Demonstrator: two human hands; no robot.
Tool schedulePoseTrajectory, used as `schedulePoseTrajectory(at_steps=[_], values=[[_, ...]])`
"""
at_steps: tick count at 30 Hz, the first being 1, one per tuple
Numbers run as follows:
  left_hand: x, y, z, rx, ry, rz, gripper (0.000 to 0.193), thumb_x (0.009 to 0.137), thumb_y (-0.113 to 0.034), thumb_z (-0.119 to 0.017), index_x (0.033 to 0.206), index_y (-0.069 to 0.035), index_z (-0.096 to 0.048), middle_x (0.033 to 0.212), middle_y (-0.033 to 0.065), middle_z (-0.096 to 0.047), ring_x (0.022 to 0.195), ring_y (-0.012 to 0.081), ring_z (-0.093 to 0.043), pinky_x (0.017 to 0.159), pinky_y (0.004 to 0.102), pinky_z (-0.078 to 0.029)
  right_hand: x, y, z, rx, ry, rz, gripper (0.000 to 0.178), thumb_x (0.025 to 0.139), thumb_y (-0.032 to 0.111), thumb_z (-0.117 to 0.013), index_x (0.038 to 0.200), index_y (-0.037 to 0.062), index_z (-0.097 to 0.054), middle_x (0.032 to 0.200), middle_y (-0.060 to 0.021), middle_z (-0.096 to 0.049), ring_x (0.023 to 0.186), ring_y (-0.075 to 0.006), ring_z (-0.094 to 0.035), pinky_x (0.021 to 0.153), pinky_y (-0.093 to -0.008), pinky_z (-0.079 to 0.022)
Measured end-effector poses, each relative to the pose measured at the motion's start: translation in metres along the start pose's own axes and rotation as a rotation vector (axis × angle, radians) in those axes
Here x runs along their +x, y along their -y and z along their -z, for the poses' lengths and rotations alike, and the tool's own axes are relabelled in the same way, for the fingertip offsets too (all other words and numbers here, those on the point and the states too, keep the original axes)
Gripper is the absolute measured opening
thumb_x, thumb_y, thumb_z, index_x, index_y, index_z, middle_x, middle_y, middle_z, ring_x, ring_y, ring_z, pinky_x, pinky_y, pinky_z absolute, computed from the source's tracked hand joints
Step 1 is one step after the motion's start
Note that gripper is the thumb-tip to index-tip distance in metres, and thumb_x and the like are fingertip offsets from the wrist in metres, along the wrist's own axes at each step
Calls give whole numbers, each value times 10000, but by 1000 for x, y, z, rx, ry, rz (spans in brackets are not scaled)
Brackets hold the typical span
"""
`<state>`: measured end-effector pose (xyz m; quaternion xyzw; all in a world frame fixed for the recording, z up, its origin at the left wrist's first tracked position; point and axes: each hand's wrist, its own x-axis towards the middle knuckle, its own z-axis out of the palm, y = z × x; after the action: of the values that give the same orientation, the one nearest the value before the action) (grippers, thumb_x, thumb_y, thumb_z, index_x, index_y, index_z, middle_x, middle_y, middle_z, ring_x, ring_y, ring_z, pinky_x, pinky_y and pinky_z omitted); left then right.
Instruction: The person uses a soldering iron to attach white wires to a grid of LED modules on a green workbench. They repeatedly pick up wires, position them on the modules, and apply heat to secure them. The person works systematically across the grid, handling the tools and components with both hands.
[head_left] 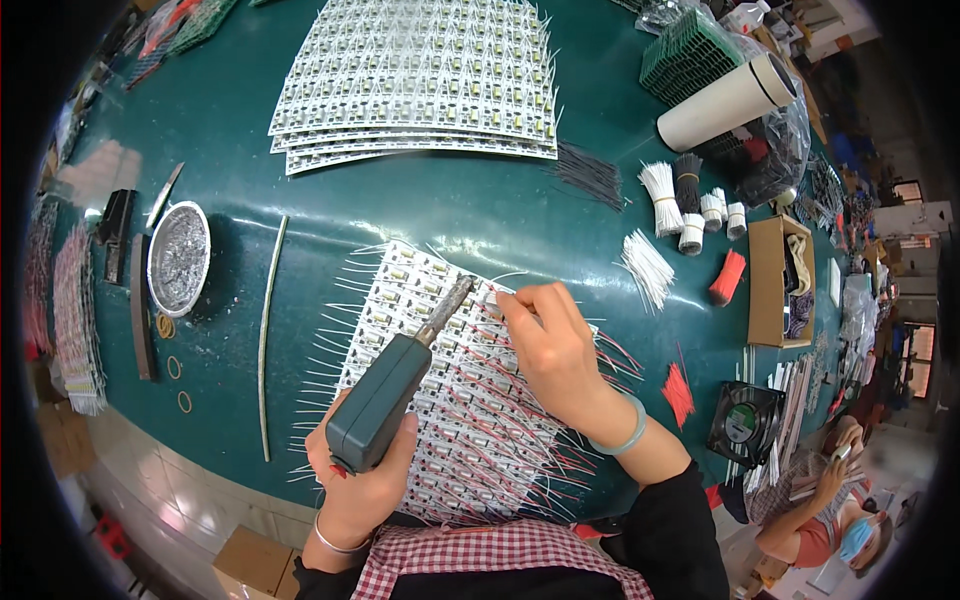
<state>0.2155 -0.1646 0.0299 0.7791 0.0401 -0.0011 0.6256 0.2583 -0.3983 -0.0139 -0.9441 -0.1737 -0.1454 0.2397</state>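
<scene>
My left hand (362, 480) is wrapped around the dark green handle of a soldering gun (375, 405). Its metal tip (460, 293) points up and right, over the upper part of a white circuit board panel (398, 272). Close to that tip, my right hand (550, 345) is pinched at the panel's upper right; what sits between the fingertips is too small to make out. White wires stick out along the panel's left side. Red wires (500, 400) run in rows across its middle and right, partly hidden by my hands.
More white panels (420, 80) are stacked at the back. A metal bowl (180, 260) of grey scraps stands left. Rightward lie wire bundles (660, 200), red wires (677, 395), a cardboard box (768, 285), a black fan (745, 425) and a pale bottle (720, 105). Another person (830, 500) sits at lower right.
</scene>
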Motion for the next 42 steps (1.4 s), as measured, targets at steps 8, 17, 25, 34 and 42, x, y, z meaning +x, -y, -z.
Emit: schedulePoseTrajectory(at_steps=[8,17,25,34,42], values=[[1,-1,-5,12,8,89,196,804,9,-768,982,40,-693,847,53,-672,716,78,-599,617,242,-475,0,2,-1,-19,-7,4,390,720,-61,-645,1108,-106,-652,981,-148,-570,879,-294,-573,669,-358,-524],[3,4,-7,63,35,67,157,800,4,-762,935,26,-684,773,46,-636,642,82,-562,576,256,-453,0,1,-3,-76,-7,47,389,706,-58,-641,1091,-112,-647,975,-149,-557,857,-280,-554,669,-333,-507],[4,8,-7,102,40,11,121,794,10,-761,873,13,-669,724,50,-600,590,96,-532,544,269,-432,1,2,-2,-72,3,47,396,710,-56,-643,1101,-118,-645,971,-151,-549,863,-284,-550,674,-331,-506],[4,3,-5,129,31,-110,146,789,35,-752,920,60,-691,806,86,-647,634,122,-595,569,263,-463,1,4,-2,-83,11,56,408,705,-56,-645,1106,-133,-641,974,-160,-546,866,-290,-548,674,-329,-508],[3,-1,-2,89,36,-63,203,784,38,-763,966,85,-687,855,105,-676,684,125,-633,594,260,-489,1,4,-3,-85,9,46,397,708,-65,-641,1100,-129,-642,974,-160,-546,872,-291,-554,682,-328,-514]])
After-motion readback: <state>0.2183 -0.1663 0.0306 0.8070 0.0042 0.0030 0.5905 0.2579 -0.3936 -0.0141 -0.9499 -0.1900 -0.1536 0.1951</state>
